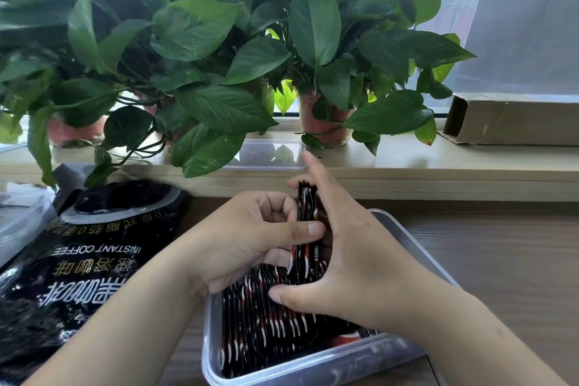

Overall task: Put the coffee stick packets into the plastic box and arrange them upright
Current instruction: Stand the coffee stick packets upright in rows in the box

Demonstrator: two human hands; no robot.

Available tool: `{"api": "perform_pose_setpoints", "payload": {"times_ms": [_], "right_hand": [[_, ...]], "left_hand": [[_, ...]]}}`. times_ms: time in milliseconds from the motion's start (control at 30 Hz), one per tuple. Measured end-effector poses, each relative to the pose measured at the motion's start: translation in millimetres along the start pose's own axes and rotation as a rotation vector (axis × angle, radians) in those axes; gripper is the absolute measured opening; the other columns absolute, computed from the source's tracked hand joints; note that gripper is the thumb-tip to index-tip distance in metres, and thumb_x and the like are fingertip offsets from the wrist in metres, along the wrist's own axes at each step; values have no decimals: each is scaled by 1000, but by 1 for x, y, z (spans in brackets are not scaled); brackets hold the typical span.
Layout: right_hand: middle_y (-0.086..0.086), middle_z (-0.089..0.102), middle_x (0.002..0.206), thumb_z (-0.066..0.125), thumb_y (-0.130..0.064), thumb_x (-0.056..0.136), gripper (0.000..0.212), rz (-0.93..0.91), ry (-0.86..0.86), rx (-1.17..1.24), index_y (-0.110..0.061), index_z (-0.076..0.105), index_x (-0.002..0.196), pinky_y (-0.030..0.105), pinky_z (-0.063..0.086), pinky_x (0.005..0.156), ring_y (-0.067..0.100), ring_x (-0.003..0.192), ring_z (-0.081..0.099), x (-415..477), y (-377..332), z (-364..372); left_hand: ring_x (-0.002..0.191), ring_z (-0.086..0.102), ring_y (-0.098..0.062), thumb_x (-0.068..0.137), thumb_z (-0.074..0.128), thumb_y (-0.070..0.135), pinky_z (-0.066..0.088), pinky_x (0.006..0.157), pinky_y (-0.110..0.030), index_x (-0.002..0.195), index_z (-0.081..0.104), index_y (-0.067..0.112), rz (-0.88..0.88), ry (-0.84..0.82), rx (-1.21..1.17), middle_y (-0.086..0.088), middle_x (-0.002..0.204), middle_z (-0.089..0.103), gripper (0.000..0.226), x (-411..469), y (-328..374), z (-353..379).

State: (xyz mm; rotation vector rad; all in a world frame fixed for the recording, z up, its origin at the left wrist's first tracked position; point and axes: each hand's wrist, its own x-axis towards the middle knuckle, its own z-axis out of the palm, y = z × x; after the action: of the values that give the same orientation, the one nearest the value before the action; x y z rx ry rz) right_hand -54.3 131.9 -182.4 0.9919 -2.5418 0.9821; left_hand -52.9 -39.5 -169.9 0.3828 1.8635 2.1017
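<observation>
Nearest, the box (282, 370) sits on the table (501, 244) with its near rim toward the camera; packets (266, 323) fill its near half, standing on edge in a tight row, so each props the next.

At the far end of that row the left hand (250, 238) pinches a small bunch (308, 207) of packets between thumb and curled fingers, holding it upright, seemingly to slot it in as one block. The right hand (360, 260) is spread; its thumb rests on the row's tops, its fingers lie mostly straight against the bunch's right side, and its forefinger is lifted clear; it grips nothing and looks to be steadying and squaring the stack.

Free room seems to remain only at the box's far end, beneath the hands; the far right rim stands just beside the right hand. A coffee bag (78, 260) lies close on the left; bare table opens to the right; plants (203, 56) crowd the sill (438, 163) beyond.
</observation>
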Motion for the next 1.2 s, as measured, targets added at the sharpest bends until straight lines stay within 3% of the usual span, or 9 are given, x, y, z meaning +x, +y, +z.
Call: {"api": "perform_pose_setpoints", "payload": {"times_ms": [267, 367, 433, 500, 667, 833, 900, 1033, 1200], "right_hand": [[-37, 24, 152, 58, -89, 51, 125, 93, 5, 41, -42, 8, 155, 26, 35, 114, -16, 137, 26, -6, -3, -17], [-26, 60, 118, 72, -66, 67, 83, 152, 135, 180, -39, 46, 141, 26, 54, 91, -6, 110, 58, -9, -6, -31], [-13, 70, 88, 76, -54, 70, 43, 160, 223, 193, -33, 71, 107, 25, 58, 70, 4, 80, 66, -8, -7, -33], [-6, 71, 73, 79, -46, 72, 25, 182, 233, 223, -27, 77, 87, 26, 56, 62, 8, 65, 65, -8, -8, -32], [-3, 74, 70, 81, -24, 79, 4, 248, 189, 294, -24, 79, 82, 35, 60, 66, 17, 65, 69, -8, -9, -31], [-2, 71, 62, 75, -21, 80, 10, 377, 301, 287, -21, 76, 70, 44, 61, 65, 18, 61, 69, -5, -9, -28], [3, 71, 60, 74, -21, 82, 13, 449, 301, 316, -18, 75, 69, 41, 61, 62, 19, 55, 67, -4, -9, -30], [6, 70, 55, 71, -12, 83, 17, 542, 404, 330, -14, 73, 66, 29, 54, 51, 14, 44, 62, -5, 1, -53], [6, 70, 53, 73, -8, 77, 16, 592, 391, 93, -12, 72, 61, 44, 63, 67, 17, 52, 72, -18, 16, -84]], "left_hand": [[51, 59, -11, 63, 91, 10, 48, 43, -18, 58, 56, 17, 31, 90, 24, -14, 69, 58, 36, 0, 2, 0], [58, 58, -20, 58, 91, 20, 51, 45, -23, 61, 57, 18, 43, 117, 13, -19, 75, 58, 34, 1, 1, -2], [57, 59, -18, 60, 92, 18, 55, 48, -26, 65, 56, 16, 60, 127, -8, -13, 73, 58, 36, 2, 1, -5], [57, 65, -17, 64, 89, 15, 57, 51, -28, 68, 55, 12, 83, 122, -47, -12, 73, 63, 35, 1, 2, -3], [55, 66, -18, 64, 79, 14, 57, 50, -27, 71, 53, 8, 78, 136, -75, -12, 71, 65, 27, 1, 3, 2], [39, 44, -9, 60, 82, 17, 39, 37, -15, 61, 52, 14, 81, 187, 82, 0, 52, 51, 30, -1, 2, 8], [38, 51, -10, 63, 80, 14, 40, 35, -16, 60, 52, 14, 108, 197, 116, -4, 52, 58, 28, -2, 3, 9], [85, 77, -30, 65, 78, 15, 61, 66, -37, 68, 49, 10, 182, 260, 139, -24, 90, 76, 29, 2, 3, 5], [84, 77, -31, 64, 81, 19, 55, 88, -51, 66, 52, 9, 319, 479, 221, -34, 88, 72, 31, 6, 1, 1]]}}
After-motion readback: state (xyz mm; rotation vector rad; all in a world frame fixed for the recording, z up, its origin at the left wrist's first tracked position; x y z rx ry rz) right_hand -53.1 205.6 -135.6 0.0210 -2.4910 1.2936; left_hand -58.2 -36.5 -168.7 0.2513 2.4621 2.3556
